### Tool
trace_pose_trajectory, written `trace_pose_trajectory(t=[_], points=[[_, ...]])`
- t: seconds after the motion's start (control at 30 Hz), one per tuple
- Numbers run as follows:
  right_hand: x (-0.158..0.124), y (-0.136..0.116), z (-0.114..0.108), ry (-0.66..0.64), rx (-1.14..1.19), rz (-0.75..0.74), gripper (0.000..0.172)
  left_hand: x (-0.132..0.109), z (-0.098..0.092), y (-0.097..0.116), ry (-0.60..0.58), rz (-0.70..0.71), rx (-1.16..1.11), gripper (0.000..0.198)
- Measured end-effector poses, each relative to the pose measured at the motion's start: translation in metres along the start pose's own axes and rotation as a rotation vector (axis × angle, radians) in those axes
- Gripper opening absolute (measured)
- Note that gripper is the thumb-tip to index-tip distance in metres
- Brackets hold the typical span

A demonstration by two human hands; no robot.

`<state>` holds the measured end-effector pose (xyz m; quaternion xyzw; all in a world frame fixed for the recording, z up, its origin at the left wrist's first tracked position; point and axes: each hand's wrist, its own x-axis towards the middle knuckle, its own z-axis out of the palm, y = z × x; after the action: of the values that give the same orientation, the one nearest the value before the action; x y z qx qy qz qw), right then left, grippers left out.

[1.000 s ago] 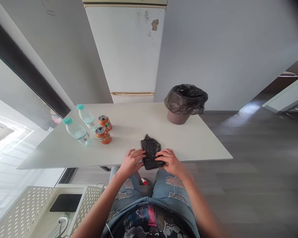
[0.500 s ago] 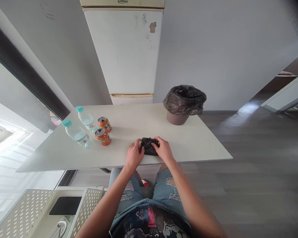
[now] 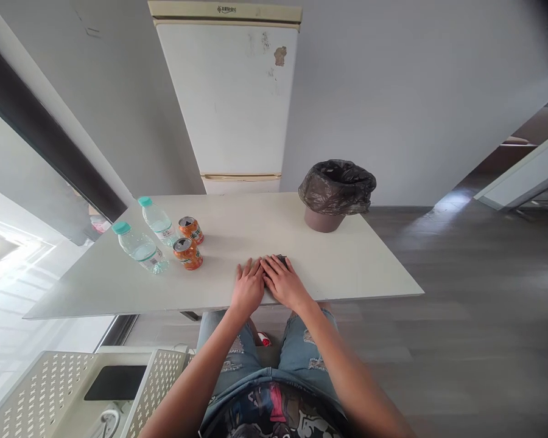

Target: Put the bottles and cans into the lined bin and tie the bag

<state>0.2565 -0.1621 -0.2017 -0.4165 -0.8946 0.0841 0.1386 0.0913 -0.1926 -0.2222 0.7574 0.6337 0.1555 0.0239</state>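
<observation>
A folded black plastic bag (image 3: 282, 258) lies near the front edge of the white table (image 3: 237, 213), mostly hidden beneath my hands. My right hand (image 3: 283, 281) rests flat over it, fingers stretched toward the left. Beside it, my left hand (image 3: 248, 286) lies palm down with its fingers extended, its fingertips meeting those of the right hand at the bag's left side. Both hands are open and pressed on the bag or table.
Two clear bottles with teal caps (image 3: 139, 246) and two orange cans (image 3: 188, 253) stand at the table's left. A brown bin lined with a black bag (image 3: 325, 221) stands at the back right. A white fridge (image 3: 232, 97) is behind the table. A perforated white basket (image 3: 162, 383) sits lower left.
My fingers have let go of the bag's edges and flattened out over it. The right hand has shifted left across the bag, covering most of it.
</observation>
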Motion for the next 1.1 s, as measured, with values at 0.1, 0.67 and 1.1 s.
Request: trace_pose_trajectory(t=[0.1, 0.67, 1.1], points=[[0.000, 0.003, 0.006, -0.011, 0.004, 0.015, 0.058, -0.001, -0.001, 0.001, -0.009, -0.012, -0.013, 0.059], [-0.003, -0.014, -0.001, -0.039, -0.022, -0.140, 0.052, -0.004, -0.007, -0.007, 0.335, -0.237, -0.473, 0.031], [-0.049, 0.099, -0.014, -0.038, -0.131, 0.349, 0.057, -0.002, 0.002, -0.004, 0.241, -0.131, -0.172, 0.026]])
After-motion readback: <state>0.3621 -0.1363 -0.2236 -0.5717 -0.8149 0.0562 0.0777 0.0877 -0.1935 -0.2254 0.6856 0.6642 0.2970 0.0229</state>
